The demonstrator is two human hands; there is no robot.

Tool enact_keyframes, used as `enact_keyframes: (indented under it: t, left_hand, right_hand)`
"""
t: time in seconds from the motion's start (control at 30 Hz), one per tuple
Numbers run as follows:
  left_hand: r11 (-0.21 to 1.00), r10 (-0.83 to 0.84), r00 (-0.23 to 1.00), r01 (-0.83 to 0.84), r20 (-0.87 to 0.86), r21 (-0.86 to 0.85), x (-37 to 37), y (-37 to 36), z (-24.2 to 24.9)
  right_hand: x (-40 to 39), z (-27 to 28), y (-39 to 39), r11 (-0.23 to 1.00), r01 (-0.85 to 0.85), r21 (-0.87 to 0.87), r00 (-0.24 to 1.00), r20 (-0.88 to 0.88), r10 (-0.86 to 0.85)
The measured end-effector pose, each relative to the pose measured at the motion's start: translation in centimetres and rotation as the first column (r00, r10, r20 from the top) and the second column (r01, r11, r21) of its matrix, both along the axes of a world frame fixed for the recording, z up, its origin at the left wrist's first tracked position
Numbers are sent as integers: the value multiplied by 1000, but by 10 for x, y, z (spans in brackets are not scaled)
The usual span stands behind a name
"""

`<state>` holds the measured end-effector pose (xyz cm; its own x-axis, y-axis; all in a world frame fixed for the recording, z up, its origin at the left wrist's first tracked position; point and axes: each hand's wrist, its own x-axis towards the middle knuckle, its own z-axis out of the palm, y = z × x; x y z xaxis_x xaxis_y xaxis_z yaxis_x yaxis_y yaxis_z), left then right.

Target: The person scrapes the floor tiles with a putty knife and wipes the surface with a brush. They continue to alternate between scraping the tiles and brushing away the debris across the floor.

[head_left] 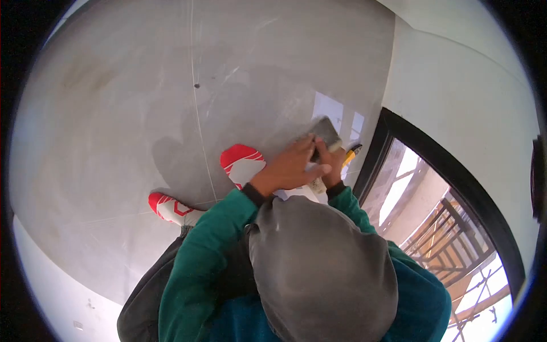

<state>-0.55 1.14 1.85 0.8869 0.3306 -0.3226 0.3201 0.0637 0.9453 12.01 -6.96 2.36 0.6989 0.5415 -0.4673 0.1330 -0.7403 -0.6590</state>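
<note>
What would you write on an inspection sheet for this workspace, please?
Surface: grey tiled floor, with pale streaks and a brownish patch.
Job's things: a scraper with a wide dark blade; a yellow-and-black tool beside the right hand, whether held or lying unclear.
Clutter: one small dark speck near a tile joint.
Hands: right appears closed on the scraper; left hand has its fingers close to the blade, contact unclear.
Cables: nothing seen.
Surroundings: white wall and black-framed window on the right.
</note>
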Motion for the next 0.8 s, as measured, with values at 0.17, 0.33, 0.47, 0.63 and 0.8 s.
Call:
enact_keyframes:
  t: [0.17, 0.33, 0.47, 0.63, 0.8]
  left_hand:
    - [996, 29, 999, -30, 18, 84, 20, 15, 0]
    - [948, 260, 965, -249, -31, 196, -52, 94, 0]
    - [895, 432, 895, -410, -110, 178, -81, 128, 22]
    - [936, 227, 974, -219, 2, 276, -13, 54, 12]
    - [980, 104, 992, -115, 69, 166, 40, -5, -2]
  right_hand:
    - [28, -10, 27, 996, -91, 27, 996, 17, 90]
    - [-34, -31, 141, 937, -348, 13, 935, -70, 348]
    - [-66, -55, 164, 746, -655, 116, 714, 416, 563]
    - [7, -6, 78, 702, -707, 82, 695, 262, 669]
    - [52, 10, 24, 987, 33, -157, 989, -134, -55]
